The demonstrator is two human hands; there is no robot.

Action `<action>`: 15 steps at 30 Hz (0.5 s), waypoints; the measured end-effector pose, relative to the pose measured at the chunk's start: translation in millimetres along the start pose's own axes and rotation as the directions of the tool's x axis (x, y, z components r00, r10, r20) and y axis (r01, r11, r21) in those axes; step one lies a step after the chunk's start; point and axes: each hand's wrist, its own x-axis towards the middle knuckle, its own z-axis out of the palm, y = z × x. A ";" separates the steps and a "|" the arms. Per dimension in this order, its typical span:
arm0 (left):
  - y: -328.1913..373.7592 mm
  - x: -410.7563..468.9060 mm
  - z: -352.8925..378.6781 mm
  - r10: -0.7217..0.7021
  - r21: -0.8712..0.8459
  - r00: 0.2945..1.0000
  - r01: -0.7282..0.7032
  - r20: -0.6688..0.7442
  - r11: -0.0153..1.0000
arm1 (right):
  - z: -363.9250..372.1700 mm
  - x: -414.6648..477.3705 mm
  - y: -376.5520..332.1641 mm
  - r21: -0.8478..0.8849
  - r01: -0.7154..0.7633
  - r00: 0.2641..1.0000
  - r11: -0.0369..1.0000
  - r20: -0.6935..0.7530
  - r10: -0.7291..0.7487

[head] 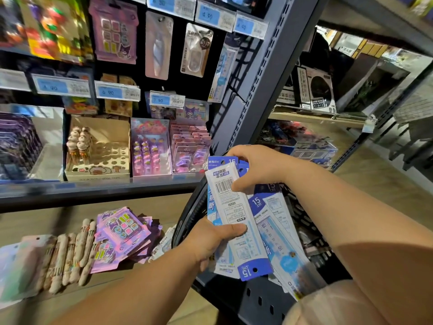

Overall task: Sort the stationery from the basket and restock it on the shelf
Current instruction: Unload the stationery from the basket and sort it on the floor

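While the pens (68,252) and the sticker packs (121,233) lie heaped on the lower shelf (152,205) at our nine o'clock, the work of the moment sits in front of us. Our left hand (210,242) grasps the stack of ruler packs (236,207) from its left edge, thumb laid across the face of the top pack. These packs are the task's thing, and they hang in the air between both hands, above the mouth of the basket.

Their long axis runs roughly from eleven o'clock down to five. The top pack shows its barcode at the far end and its blue header with the hang hole at the near end, while a pack behind it has its blue header at the far end. We judge the top pack lies reversed against its neighbours.

A matching ruler pack on the peg (221,71) hangs at twelve o'clock from the stack, well apart and higher.

Our right hand (257,170) pinches the far end of the stack, thumb on the barcode, so it is the nearer hand to that peg. The basket (311,233) lies below, toward four o'clock, with more packs inside.
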 end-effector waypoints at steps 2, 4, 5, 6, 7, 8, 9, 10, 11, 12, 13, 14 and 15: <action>1.1 -2.7 -1.7 -0.006 -0.025 1.000 0.005 -0.012 1.000 | 0.3 -5.2 -0.9 -0.013 -0.016 0.999 1.000 -0.037 0.016; 2.5 -5.0 -4.3 -0.001 -0.053 1.000 -0.001 -0.027 0.999 | 1.7 -11.4 1.6 0.023 -0.040 0.997 0.999 -0.066 0.041; 3.4 -6.0 -5.9 0.003 -0.069 0.999 -0.006 -0.041 0.998 | 2.3 -14.3 4.0 0.044 -0.046 0.996 0.998 -0.078 0.049; 4.0 -6.5 -7.9 0.005 -0.089 0.998 -0.010 -0.061 0.996 | 2.6 -16.9 6.9 0.065 -0.049 0.995 0.997 -0.087 0.055; 6.0 -7.4 -10.2 0.010 -0.112 0.997 -0.019 -0.078 0.994 | 2.8 -19.2 9.6 0.093 -0.050 0.994 0.994 -0.090 0.058; 8.6 -8.6 -13.1 0.016 -0.136 0.996 -0.028 -0.088 0.990 | 3.4 -21.6 11.6 0.134 -0.052 0.994 0.990 -0.086 0.064; 12.5 -9.8 -15.6 0.025 -0.160 0.995 -0.040 -0.093 0.986 | 3.9 -23.0 15.3 0.183 -0.064 0.994 0.981 -0.073 0.079; 17.1 -10.5 -18.4 0.041 -0.181 0.994 -0.058 -0.100 0.982 | 5.4 -24.5 18.4 0.240 -0.076 0.995 0.968 -0.046 0.090; 21.3 -10.6 -22.7 0.058 -0.202 0.992 -0.080 -0.115 0.976 | 7.8 -25.9 21.5 0.290 -0.093 0.995 0.953 -0.002 0.098; 27.0 -11.2 -26.0 0.076 -0.220 0.987 -0.105 -0.140 0.970 | 10.5 -26.3 23.6 0.316 -0.109 0.994 0.942 0.045 0.099; 32.0 -11.0 -29.8 0.087 -0.236 0.983 -0.125 -0.163 0.964 | 14.4 -26.0 26.0 0.312 -0.126 0.991 0.942 0.085 0.104; 37.5 -10.3 -33.8 0.093 -0.254 0.979 -0.138 -0.183 0.957 | 17.8 -24.4 26.5 0.293 -0.134 0.989 0.947 0.101 0.108; 43.1 -9.5 -37.3 0.093 -0.272 0.975 -0.147 -0.201 0.951 | 20.6 -22.7 24.9 0.281 -0.133 0.990 0.951 0.093 0.111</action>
